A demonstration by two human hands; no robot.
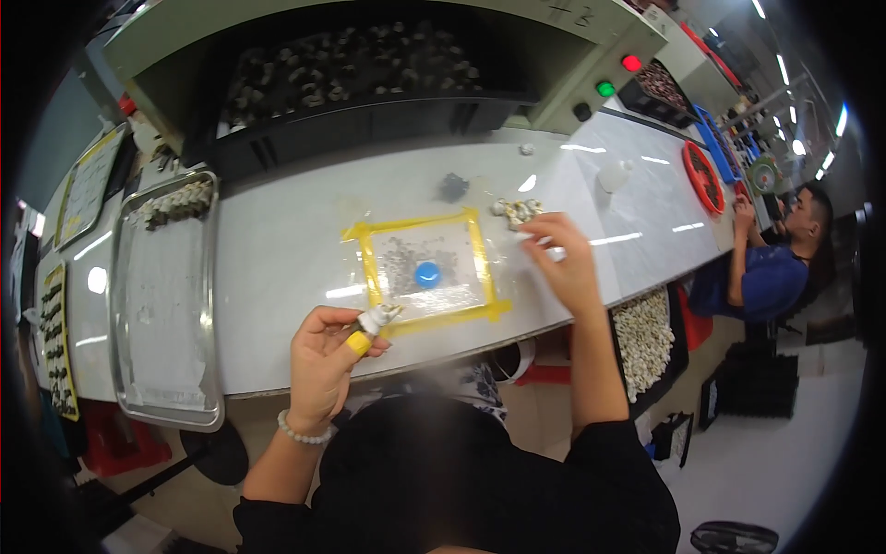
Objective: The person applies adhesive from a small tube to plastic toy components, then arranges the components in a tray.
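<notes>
Left hand (321, 358): was closed around the yellow-and-white piece (358, 344), tip left clear, apparently for access, by the sheet's (469, 251) near-left corner.
Right hand (574, 265): was pinched nearly closed on a white bit (555, 253), kind unclear, near the pile (517, 213).
Sheet: was edged with yellow tape (371, 277), presumably against slipping.

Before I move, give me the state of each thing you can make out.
Left hand: closed on a yellow-and-white item
Right hand: pinching a small white piece, details blurred
Yellow tape: stuck down in a rectangle
Blue round piece: resting inside it
Metal tray: pieces lined along its far end
Red light: lit
Green light: lit
White bottle: upright
Black bin: filled with pale pieces
</notes>
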